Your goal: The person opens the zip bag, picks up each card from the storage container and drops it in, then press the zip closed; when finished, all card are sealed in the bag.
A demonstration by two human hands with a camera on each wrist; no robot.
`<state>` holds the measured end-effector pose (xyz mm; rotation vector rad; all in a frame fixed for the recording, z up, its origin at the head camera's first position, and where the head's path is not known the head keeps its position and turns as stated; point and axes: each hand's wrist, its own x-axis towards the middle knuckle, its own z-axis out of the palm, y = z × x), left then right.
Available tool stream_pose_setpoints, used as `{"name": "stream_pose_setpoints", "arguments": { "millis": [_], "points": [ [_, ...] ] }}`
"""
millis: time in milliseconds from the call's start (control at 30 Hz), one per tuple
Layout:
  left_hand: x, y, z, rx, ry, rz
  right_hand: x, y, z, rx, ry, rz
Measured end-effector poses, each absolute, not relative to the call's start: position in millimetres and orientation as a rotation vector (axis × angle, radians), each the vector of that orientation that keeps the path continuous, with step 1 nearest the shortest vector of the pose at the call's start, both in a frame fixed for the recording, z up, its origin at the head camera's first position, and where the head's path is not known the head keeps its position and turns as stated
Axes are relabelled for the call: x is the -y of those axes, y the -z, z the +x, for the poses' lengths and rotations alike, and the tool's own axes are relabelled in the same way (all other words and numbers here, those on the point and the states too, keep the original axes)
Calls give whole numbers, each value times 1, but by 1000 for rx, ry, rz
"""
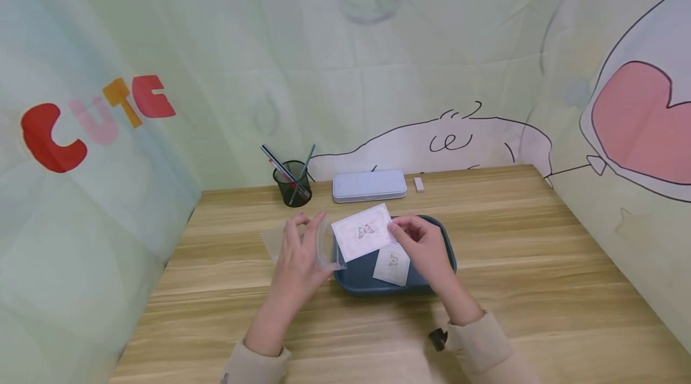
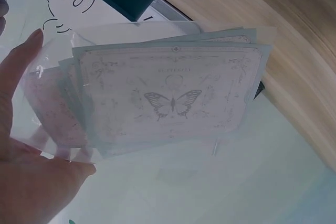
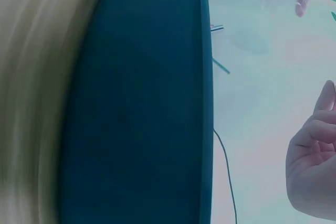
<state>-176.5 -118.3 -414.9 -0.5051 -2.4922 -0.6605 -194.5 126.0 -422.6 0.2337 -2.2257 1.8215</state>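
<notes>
My left hand holds a clear plastic bag between thumb and fingers, left of the blue tray. Inside the bag, the left wrist view has several pale printed cards, the front one bearing a butterfly. Over the tray, my right hand pinches a white butterfly card by its right edge. Another butterfly card lies in the tray, partly covered by the held one. In the right wrist view the right hand has curled fingers; its card is not discernible there.
Behind the tray stand a black mesh pen holder with several pencils, a pale tin case and a small white eraser. A printed curtain hangs behind the wooden table.
</notes>
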Motion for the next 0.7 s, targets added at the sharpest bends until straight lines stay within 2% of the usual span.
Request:
{"name": "stream_pose_setpoints", "arguments": {
  "millis": [500,700],
  "points": [
    [118,416,-178,2450,675,-547,-103,424,-191,2167,-1820,318],
    [116,415,-177,2482,671,-536,-93,393,-173,2206,-1854,356]
  ]
}}
